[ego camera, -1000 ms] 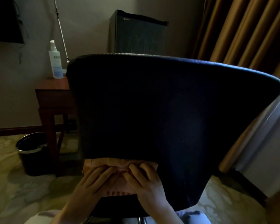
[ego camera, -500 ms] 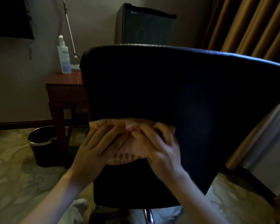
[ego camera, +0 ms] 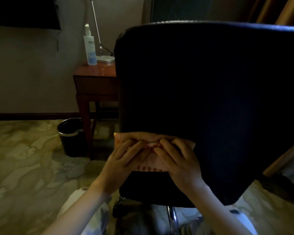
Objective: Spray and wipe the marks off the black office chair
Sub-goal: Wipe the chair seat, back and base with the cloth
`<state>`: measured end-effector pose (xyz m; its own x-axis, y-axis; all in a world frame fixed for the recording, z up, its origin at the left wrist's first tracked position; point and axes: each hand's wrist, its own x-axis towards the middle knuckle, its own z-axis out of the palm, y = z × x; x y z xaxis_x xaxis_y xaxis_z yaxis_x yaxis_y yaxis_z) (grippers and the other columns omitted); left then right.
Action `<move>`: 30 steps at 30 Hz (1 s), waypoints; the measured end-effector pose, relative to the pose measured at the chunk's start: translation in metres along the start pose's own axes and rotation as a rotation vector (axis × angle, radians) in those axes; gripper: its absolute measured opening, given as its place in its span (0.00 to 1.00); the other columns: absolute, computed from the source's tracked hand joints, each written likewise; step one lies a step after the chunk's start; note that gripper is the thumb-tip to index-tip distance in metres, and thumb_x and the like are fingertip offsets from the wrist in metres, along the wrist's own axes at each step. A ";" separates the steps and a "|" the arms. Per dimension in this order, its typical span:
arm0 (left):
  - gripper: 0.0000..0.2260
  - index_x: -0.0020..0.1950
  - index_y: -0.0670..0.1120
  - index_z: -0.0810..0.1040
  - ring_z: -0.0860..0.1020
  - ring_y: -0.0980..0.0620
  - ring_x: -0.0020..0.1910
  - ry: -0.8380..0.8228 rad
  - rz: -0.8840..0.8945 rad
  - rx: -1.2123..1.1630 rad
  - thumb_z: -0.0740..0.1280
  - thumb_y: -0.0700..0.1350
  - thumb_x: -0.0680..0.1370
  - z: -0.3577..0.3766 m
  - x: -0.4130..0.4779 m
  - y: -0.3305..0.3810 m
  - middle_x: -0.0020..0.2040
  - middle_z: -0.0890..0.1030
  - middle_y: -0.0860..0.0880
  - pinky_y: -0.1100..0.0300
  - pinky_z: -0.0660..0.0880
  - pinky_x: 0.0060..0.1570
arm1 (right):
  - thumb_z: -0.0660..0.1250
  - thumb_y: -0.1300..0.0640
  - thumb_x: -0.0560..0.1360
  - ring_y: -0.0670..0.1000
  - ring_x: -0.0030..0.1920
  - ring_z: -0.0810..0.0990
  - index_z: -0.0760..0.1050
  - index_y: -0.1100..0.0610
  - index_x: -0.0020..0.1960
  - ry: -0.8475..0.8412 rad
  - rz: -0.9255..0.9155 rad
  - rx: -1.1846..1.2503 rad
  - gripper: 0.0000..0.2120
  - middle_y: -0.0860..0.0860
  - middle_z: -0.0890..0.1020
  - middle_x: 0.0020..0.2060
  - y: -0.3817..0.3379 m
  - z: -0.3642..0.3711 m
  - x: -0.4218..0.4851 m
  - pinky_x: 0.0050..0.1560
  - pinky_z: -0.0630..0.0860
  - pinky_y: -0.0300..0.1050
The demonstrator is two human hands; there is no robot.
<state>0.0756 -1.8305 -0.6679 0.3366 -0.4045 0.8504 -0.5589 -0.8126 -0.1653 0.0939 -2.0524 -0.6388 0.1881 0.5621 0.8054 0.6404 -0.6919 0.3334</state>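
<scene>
Low at 6 o'clock I've both palms flat, fingers spread, left hand (ego camera: 124,160) & right hand (ego camera: 182,162) pressing orange cloth (ego camera: 155,161) onto black chair back (ego camera: 202,99); spray bottle (ego camera: 90,48) stands on desk (ego camera: 95,72), 11 o'clock.

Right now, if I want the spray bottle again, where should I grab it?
Wrap the spray bottle around its straight middle body, coming from the front left; it stands upright on the desk, and the lamp crowds its right side.

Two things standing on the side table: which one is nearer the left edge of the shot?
The white spray bottle. It stands upright at the table's back left; the lamp's round silver base sits just to its right, partly hidden by the chair back.
</scene>
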 end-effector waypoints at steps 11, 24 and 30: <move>0.26 0.73 0.54 0.65 0.68 0.46 0.66 -0.409 -0.239 -0.186 0.64 0.48 0.75 0.063 -0.127 0.058 0.74 0.63 0.54 0.49 0.77 0.56 | 0.84 0.56 0.53 0.54 0.60 0.70 0.68 0.51 0.65 -0.529 0.053 0.091 0.44 0.49 0.71 0.62 -0.042 0.042 -0.119 0.45 0.82 0.51; 0.15 0.67 0.42 0.72 0.70 0.43 0.62 0.063 -0.123 0.044 0.63 0.39 0.81 -0.006 -0.007 0.009 0.66 0.70 0.46 0.57 0.64 0.70 | 0.53 0.59 0.83 0.55 0.60 0.72 0.73 0.57 0.66 -0.023 0.076 0.075 0.15 0.52 0.77 0.62 -0.020 -0.010 0.020 0.54 0.74 0.51; 0.18 0.67 0.39 0.74 0.66 0.43 0.66 0.224 -0.116 0.014 0.69 0.40 0.78 -0.064 0.064 -0.024 0.66 0.68 0.44 0.51 0.68 0.67 | 0.69 0.61 0.76 0.57 0.60 0.73 0.80 0.59 0.59 0.254 -0.019 0.000 0.12 0.56 0.81 0.58 -0.004 -0.032 0.105 0.57 0.75 0.58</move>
<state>0.0618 -1.8102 -0.5772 0.2206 -0.2068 0.9532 -0.5149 -0.8547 -0.0663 0.0870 -2.0052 -0.5393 -0.0173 0.4427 0.8965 0.6421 -0.6823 0.3494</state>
